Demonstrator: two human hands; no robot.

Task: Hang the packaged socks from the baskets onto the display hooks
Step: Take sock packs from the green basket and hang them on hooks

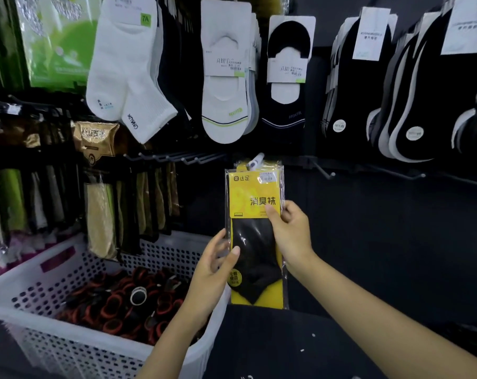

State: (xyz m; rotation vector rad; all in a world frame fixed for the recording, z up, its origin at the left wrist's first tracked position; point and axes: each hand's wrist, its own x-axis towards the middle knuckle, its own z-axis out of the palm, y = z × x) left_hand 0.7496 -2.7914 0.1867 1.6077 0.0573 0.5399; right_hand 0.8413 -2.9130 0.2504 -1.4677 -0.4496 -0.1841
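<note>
Fingers (233, 251) of the left hand (214, 266) and right hand (292, 231) are closed on one yellow sock package (255, 192), held upright with its top at the white-tipped hook (255, 161). Nearby hooks (324, 172) are seen bare and the basket (160, 250) holds more stock: much hanging is judged left.
</note>
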